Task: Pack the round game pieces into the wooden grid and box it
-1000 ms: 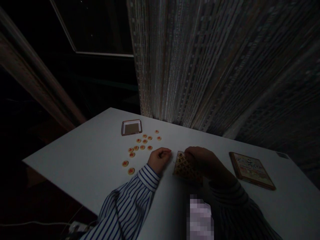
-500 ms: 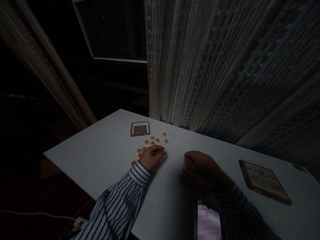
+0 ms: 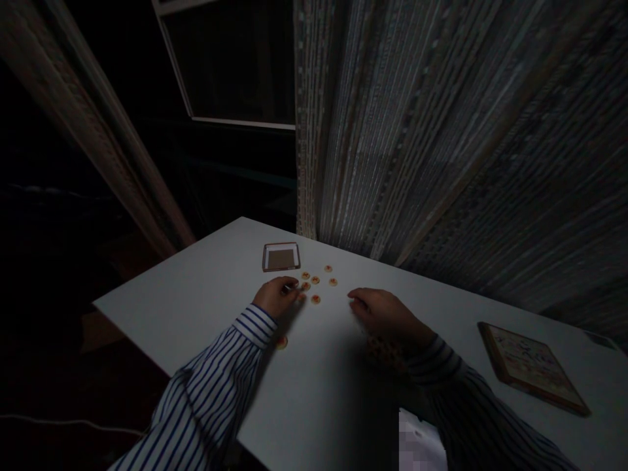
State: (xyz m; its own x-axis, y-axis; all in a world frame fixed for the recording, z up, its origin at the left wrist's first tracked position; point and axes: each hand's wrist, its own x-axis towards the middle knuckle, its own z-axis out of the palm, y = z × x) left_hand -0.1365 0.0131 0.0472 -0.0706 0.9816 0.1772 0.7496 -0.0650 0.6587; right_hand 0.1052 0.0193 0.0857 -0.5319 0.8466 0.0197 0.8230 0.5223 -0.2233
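Observation:
My left hand [image 3: 275, 297] is over the white table, its fingers bent and closed at a blurred Chinese chess piece [image 3: 301, 297]. Several more round, pale Chinese chess pieces with red marks [image 3: 315, 299] lie flat just past those fingertips. One lone piece [image 3: 281, 342] is beside the striped left cuff. Across from it, my right hand [image 3: 387, 314] is curled, thumb and forefinger pointing left. Below that palm, in deep shadow, sits a cluster of similar pieces [image 3: 385, 350]. What the right fingers hold, if anything, is hidden.
A shallow framed tray [image 3: 281, 269] lies towards the back of the white table [image 3: 196, 281]. On the right is a flat box with a printed face [image 3: 534, 366]. Strand curtains [image 3: 363, 163] hang behind the table. A pale patch [image 3: 422, 441] shows at the bottom edge.
My left hand has moved left and back, uncovering pieces that it hid. The right hand has shifted slightly left, its forefinger straighter. The whole view has tilted a little.

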